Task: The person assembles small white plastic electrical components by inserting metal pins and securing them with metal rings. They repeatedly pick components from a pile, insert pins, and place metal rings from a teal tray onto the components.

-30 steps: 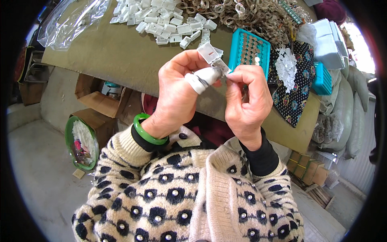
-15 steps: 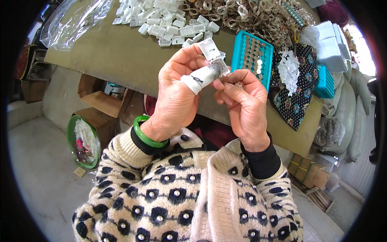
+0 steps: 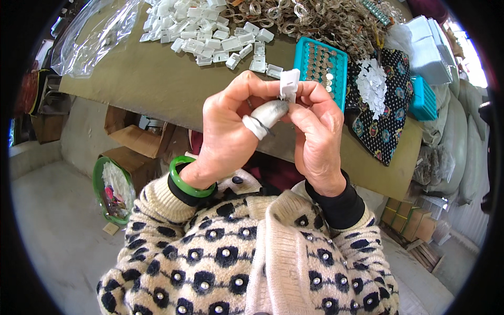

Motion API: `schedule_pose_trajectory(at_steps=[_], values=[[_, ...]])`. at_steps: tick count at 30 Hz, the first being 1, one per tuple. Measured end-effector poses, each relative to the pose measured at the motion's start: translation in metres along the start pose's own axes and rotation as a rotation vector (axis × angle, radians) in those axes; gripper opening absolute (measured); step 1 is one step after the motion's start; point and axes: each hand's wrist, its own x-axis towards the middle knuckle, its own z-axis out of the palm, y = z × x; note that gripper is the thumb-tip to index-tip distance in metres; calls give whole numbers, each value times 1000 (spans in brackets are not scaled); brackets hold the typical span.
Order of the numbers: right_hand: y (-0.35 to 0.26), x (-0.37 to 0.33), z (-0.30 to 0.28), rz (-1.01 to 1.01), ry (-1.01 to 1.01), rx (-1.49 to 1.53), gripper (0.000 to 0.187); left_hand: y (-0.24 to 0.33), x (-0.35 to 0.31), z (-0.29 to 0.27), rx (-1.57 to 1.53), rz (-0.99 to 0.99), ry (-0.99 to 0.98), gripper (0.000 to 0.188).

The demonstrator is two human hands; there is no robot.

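Both my hands meet above the near edge of the table. My left hand (image 3: 226, 118) grips a small hinged white plastic case (image 3: 289, 84), its lid standing up. The thumb of that hand wears a white finger cover (image 3: 268, 116), tied with dark string and smudged grey at the tip. My right hand (image 3: 321, 134) closes on the case from the other side, index finger and thumb pressed against it. Whatever lies inside the case is hidden by the fingers. Just beyond my right hand is a teal tray (image 3: 342, 79) holding rows of round silvery discs like button batteries.
More white cases (image 3: 210, 44) are heaped at the far left. Behind the tray lies a tangle of clear coiled wires (image 3: 310, 21). White flat pieces (image 3: 373, 86) rest on a dark patterned cloth (image 3: 388, 131). A green basin (image 3: 100, 184) stands on the floor at left.
My right hand has come up against the case, and the lid now stands more upright. A small thing seen at my right fingertips earlier is now hidden. The view has shifted slightly.
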Motion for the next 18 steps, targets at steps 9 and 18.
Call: schedule_pose_trajectory(at_steps=[9,18], values=[[-14,-13,-15,-77,-48,-155,15,2,-5,7,119,146,-58,27],[-13,96,-89,-1033,305,-1315,4,10,-4,-2,-338,-654,-91,26]])
